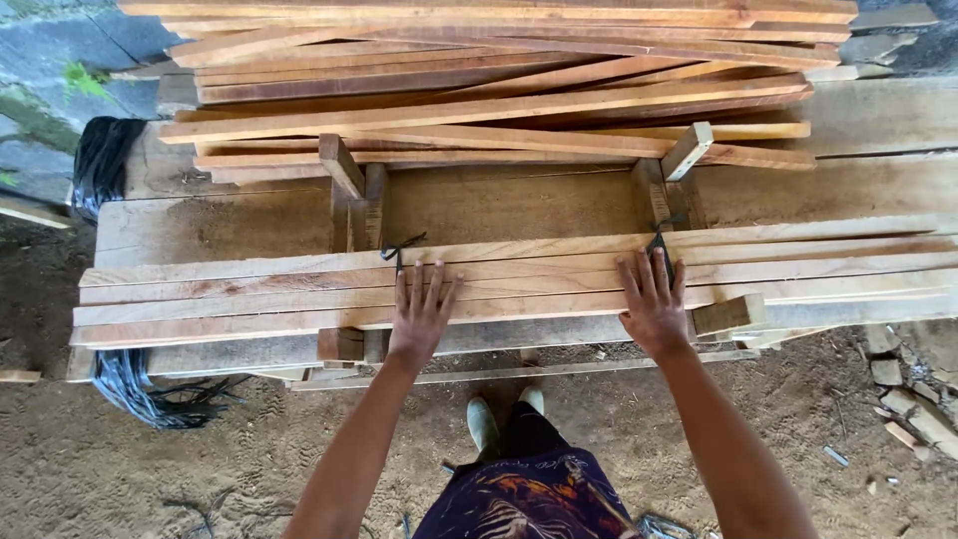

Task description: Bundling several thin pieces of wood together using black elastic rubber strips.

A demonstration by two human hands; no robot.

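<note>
Two hands flat, fingers spread: left hand (pixel 421 307) & right hand (pixel 653 299) press on near bundle of long pale rough-sawn wooden slats (pixel 299 294), lying w/ black strapping (pixel 399 250) across worn plank bench (pixel 210 225). Loose reddish slat pile (pixel 499 90) behind.

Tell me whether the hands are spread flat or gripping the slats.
Spread flat: left hand and right hand rest palm-down, fingers splayed, on the slats.

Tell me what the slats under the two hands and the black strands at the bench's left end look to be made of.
Slats: raw sawn wood, pale orange-tan, visible grain, no apparent finish. Black strands: probably plastic strapping, glossy and thin. Left hand and right hand lie flat on the slats.
</note>
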